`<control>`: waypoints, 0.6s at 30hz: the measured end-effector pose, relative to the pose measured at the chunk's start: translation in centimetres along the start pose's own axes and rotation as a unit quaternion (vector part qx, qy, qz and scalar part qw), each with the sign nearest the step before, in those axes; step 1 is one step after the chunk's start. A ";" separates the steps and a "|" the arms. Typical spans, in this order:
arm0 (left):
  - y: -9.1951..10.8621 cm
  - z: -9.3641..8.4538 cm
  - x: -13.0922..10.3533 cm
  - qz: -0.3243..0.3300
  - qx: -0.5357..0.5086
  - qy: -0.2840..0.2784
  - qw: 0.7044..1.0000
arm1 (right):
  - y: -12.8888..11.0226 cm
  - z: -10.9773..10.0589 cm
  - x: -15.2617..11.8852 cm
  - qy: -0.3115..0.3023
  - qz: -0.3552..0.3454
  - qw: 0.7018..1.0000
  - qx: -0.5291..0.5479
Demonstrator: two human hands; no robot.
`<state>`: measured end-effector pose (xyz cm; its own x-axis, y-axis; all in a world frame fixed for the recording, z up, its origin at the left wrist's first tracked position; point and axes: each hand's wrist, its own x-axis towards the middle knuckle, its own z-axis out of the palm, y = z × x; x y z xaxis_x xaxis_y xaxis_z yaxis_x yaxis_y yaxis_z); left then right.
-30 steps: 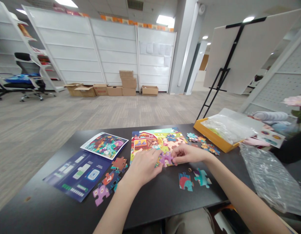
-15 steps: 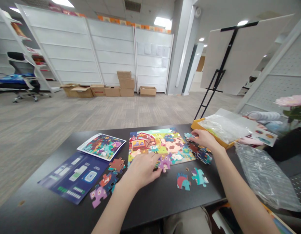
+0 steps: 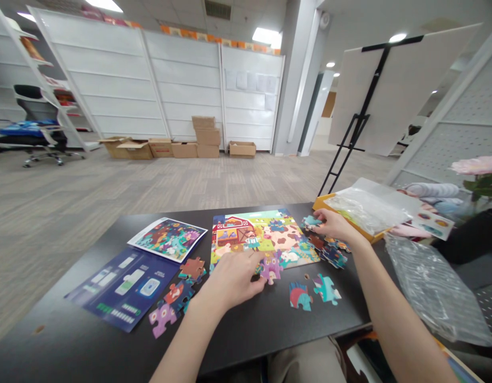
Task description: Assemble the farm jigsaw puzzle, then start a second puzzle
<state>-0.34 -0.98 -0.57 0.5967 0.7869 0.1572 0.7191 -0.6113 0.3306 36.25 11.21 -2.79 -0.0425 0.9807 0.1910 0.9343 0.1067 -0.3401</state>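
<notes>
My left hand (image 3: 238, 277) pinches a purple jigsaw puzzle piece (image 3: 272, 267) at the front edge of a farm picture board (image 3: 265, 229). Off the board's right side, my right hand (image 3: 334, 225) has its fingertips closed on a light blue puzzle piece (image 3: 310, 222). Dark puzzle pieces (image 3: 332, 254) lie heaped just below that hand. Two separate pieces, one red and teal (image 3: 300, 296) and one turquoise (image 3: 326, 289), rest on the black table (image 3: 246, 340). More pieces, among them a purple one (image 3: 163, 319) and a brown one (image 3: 193, 268), lie left of my left forearm.
A dark blue leaflet (image 3: 122, 290) and a picture card (image 3: 172, 239) lie at the left. A yellow box (image 3: 323, 202) with clear plastic stands at the back right. Bubble wrap (image 3: 433, 287) hangs by the right edge, near a pink flower (image 3: 475, 165).
Both hands stay almost in place on the same pieces. The whole view has shifted very slightly.
</notes>
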 end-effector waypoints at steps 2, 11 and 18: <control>0.3 -0.3 -0.2 -0.009 -0.047 -0.035 0.998 | -0.4 -0.4 -0.1 0.005 -0.006 1.000 0.005; 1.3 -0.5 -1.5 -0.053 -0.113 -0.175 0.977 | -1.6 -0.5 -0.2 -0.013 -0.028 0.999 0.036; 0.3 -0.3 -2.1 -0.052 -0.149 -0.164 0.974 | -4.2 -1.1 -1.1 -0.081 -0.077 0.978 0.174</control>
<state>-1.44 -2.80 -0.54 0.6427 0.7444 -0.1811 0.6757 -0.4393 0.5920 32.81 9.47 -0.55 -0.2547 0.9588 0.1260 0.7372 0.2768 -0.6164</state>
